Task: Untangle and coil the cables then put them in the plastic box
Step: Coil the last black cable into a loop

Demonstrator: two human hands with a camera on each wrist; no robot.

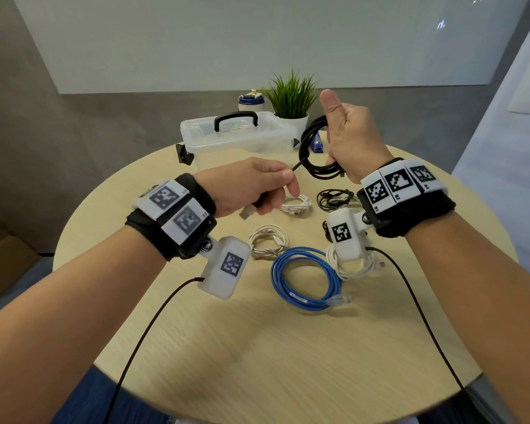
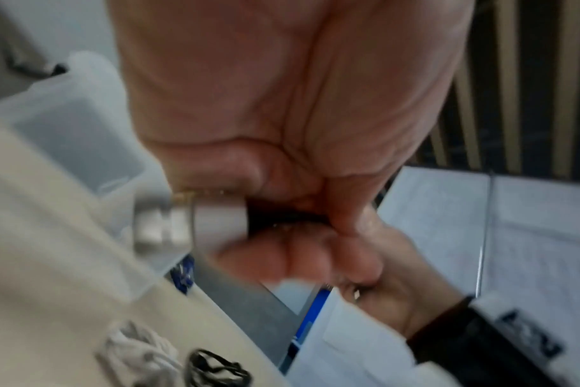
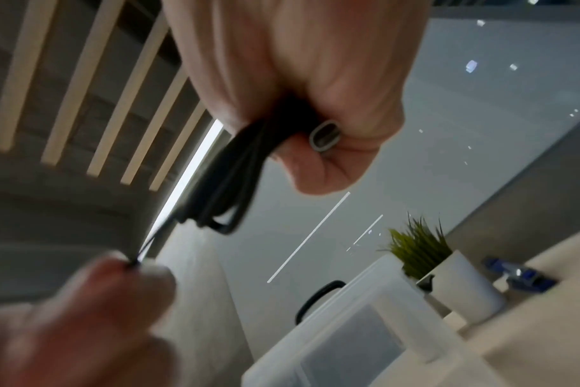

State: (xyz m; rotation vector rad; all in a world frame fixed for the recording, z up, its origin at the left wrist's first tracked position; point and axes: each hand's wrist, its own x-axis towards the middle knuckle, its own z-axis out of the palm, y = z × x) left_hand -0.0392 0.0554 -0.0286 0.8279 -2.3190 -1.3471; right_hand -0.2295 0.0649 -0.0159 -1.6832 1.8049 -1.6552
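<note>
Two hands are engaged on one black cable (image 1: 314, 154), which is held above the desk (image 1: 257, 347) in front of the plastic box (image 1: 236, 136). The right hand (image 1: 352, 139) is closed round a bundle of several loops, with its thumb raised; in the right wrist view the loops hang from the fist and a small oval plug end (image 3: 325, 137) is seen beside the curled fingers. The left hand (image 1: 251, 186) is closed round the free tail, which is pinched between thumb and forefinger, while a silver plug (image 2: 186, 222) sticks out of the back of the fist.

From the left hand, the coil lies at about two o'clock, near but not touching; a short straight run of cable joins the two along a line from eight to two o'clock. The coil's long axis is roughly upright, from twelve to six o'clock. Very little tail is judged to be left, so the last wrap would probably be carried by the left hand toward the right, which is the nearer to the bundle.

From the coil, the box lies at ten o'clock; its lid appears to be closed, with the black handle (image 1: 236, 119) up. On the desk at six o'clock from the hands, a blue cable (image 1: 303, 276) and several white cables (image 1: 268, 241) are seen coiled, apart from one another.
</note>
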